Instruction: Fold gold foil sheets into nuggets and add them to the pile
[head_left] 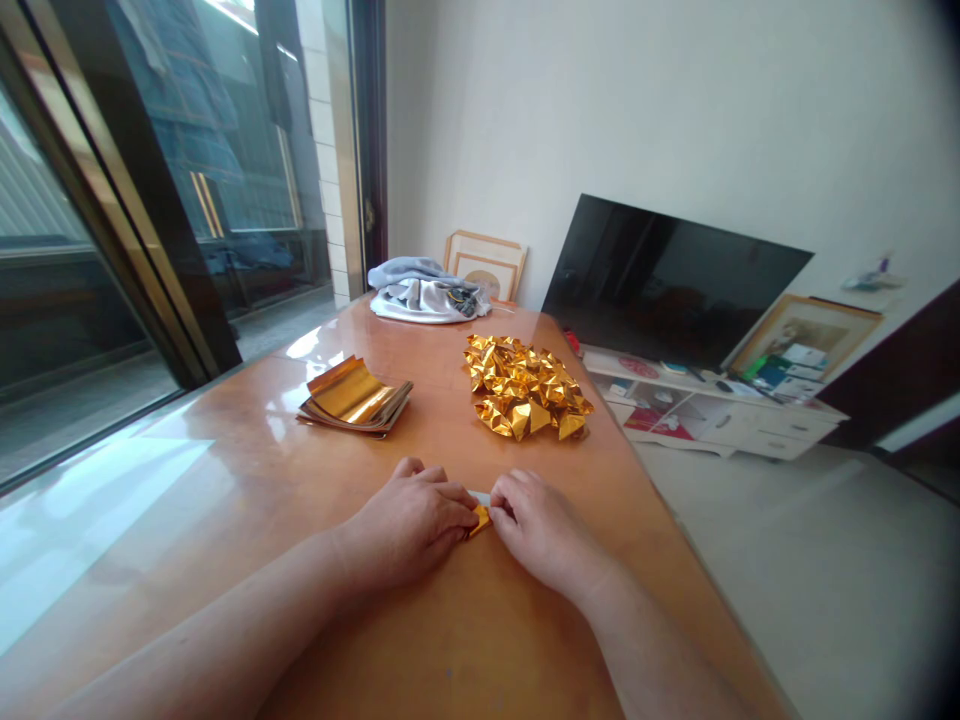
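Where the two hands nearly meet over the near part of the table (450,650), a small gold sheet (481,518) lies between them, its pale side showing just past the fingers. From where I stand, the left hand (416,515) has its fingers bent down over the gold part, holding it in place; the right hand (541,530) is curled, thumb and forefinger closed at the sheet's right edge. Most of the sheet is hidden, so I cannot tell how many folds it has.

To crease it well, I would let the left fingers bear down flat and only the right ones work, lining up the edges before any pressure goes on. A thumb run firmly along the fold should leave a sharp line; paper this shiny looks springy and would likely show every stray wrinkle. Better to turn the sheet than lift it, since the table gives firm backing.

Beyond the left hand sits a stack (352,398) of sheets, the top one curling up; beyond the right lies a pile (529,385) of pointed gold pieces.
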